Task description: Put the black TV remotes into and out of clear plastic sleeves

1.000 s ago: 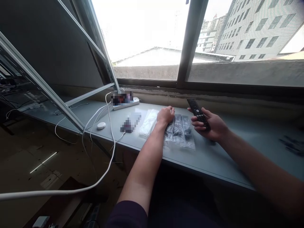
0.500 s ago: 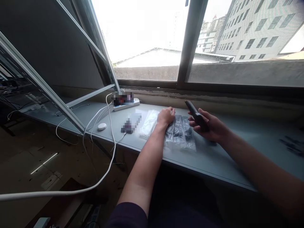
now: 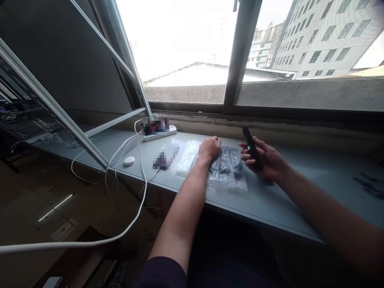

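Observation:
My right hand [image 3: 270,162] is closed around a slim black stick-shaped object [image 3: 252,148], holding it upright and tilted above the table. A small light mark shows on its side; its exact kind is not clear. My left hand [image 3: 210,147] rests at the far edge of the clear plastic bags [image 3: 229,168], its fingers curled and partly turned away. Anything inside those fingers is hidden. Several dark long items show through the bags, which lie flat between my hands. Whitish plastic packaging [image 3: 189,156] lies just left of my left hand.
A grey table [image 3: 288,208] runs below the window. On it are a white power strip [image 3: 160,133], a blurred-out device [image 3: 163,160] with a cable, and a white round puck [image 3: 129,161]. A white cable [image 3: 141,200] loops past the front edge. Dark items [image 3: 370,184] lie far right.
The black object in my right hand has turned more upright, its top end swinging to the right. My left hand has stayed in place on the bags.

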A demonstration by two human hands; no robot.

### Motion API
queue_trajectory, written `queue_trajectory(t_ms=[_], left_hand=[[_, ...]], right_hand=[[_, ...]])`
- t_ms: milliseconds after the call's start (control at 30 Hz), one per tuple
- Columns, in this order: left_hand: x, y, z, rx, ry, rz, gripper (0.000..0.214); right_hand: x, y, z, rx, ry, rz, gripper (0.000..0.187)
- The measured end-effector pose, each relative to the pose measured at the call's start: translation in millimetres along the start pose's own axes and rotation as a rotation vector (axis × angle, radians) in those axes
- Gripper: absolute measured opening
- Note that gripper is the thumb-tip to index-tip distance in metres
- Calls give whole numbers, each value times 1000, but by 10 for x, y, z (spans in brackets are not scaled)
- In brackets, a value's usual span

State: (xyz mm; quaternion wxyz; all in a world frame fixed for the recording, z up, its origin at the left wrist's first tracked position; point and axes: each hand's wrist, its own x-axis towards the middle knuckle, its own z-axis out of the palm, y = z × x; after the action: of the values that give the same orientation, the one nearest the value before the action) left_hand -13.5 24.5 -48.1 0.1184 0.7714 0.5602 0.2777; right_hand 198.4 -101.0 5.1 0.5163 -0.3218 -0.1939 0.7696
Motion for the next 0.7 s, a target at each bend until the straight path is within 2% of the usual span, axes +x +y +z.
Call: queue_trajectory(t_ms=[167,267,400,500,700], left_hand=[[-4,-8,6,4,11,13,44],[-3,-9,6,10,11,6,44],[2,-4,12,8,10,5,43],[3,-3,16,9,11,7,43],[-7,5,-2,1,5,3,43]], right_hand=[[13,-34,-36,-51,28,18,33],[34,-12,-67,-74,-19,-20,30],[28,21,-61,13,-91,-29,33],[19,15,-47,56,-62,3,29],[85,-6,-112,-75,30,-33,24]])
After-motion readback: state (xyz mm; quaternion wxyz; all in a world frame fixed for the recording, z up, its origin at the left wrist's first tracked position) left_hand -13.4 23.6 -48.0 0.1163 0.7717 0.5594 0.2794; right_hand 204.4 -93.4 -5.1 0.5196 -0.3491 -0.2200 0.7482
